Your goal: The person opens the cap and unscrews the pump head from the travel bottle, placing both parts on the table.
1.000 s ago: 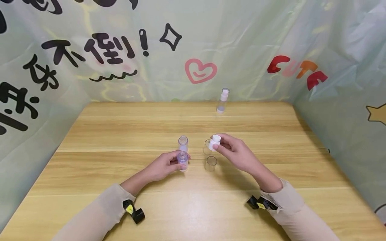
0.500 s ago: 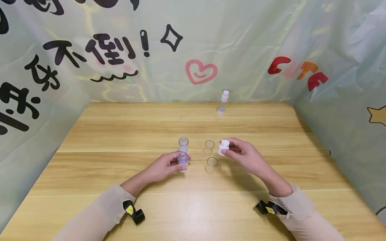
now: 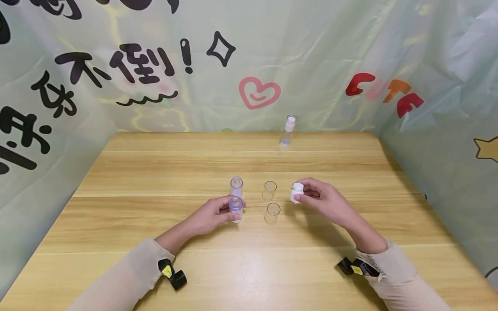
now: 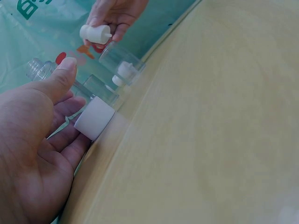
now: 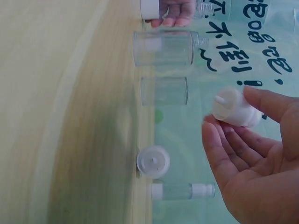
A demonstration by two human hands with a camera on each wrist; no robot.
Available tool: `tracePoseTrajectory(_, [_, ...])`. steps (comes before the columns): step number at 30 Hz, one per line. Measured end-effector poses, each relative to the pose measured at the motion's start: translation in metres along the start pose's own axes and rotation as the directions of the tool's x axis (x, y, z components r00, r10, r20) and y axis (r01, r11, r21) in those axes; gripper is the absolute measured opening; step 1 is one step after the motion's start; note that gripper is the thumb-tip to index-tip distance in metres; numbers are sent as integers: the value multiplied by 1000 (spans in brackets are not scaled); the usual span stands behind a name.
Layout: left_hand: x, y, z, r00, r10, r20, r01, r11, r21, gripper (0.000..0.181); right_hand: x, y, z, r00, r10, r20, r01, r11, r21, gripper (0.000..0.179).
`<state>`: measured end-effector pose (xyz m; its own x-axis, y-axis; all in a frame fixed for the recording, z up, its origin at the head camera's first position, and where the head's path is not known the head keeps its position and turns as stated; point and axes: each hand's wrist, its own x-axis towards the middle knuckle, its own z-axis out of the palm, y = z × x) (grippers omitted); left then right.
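My left hand (image 3: 212, 214) holds a clear bottle (image 3: 235, 209) with a white base (image 4: 95, 119) and a bare threaded neck, upright at the tabletop. Just behind it stands a second clear bottle (image 3: 236, 186), also with an uncovered neck. Between thumb and fingers, my right hand (image 3: 324, 202) pinches a white pump head (image 3: 297, 193) above the table. Its small stem points out in the right wrist view. Another white pump head (image 5: 153, 161) lies on the table, hidden behind my right hand in the head view. Two clear caps (image 3: 273, 213) stand between my hands.
A fully assembled pump bottle (image 3: 287, 132) stands near the table's back edge, right of centre. Printed sheeting (image 3: 311, 56) encloses the wooden table (image 3: 249, 268) at the back and sides.
My right hand has moved right with the pump head, from beside the rear clear cap to a spot well to its right. My left hand and its bottle stay in place.
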<state>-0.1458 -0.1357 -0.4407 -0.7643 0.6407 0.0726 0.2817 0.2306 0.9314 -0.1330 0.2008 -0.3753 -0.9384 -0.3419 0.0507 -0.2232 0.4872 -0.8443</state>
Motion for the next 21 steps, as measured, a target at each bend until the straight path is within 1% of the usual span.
tracePoseTrajectory(5, [0,-1,0,1000,1,-3,-1,1000,-8,34,-3,2,-4,998,31,52,-31,1000,1,37])
tracePoseTrajectory(12, [-1,-2,-1,1000,5,-3,-5,1000,-4,34,-3,7,-9,996,53,75,-50,998,-48,38])
tracePoseTrajectory(18, [0,-3,-1,1000,10,-3,-10,1000,-1,35,-4,10,-12,993,63,96,-57,996,-63,37])
tracePoseTrajectory(21, [0,-2,-1,1000,14,-4,-14,1000,2,35,-4,11,-15,991,83,109,-74,994,-86,36])
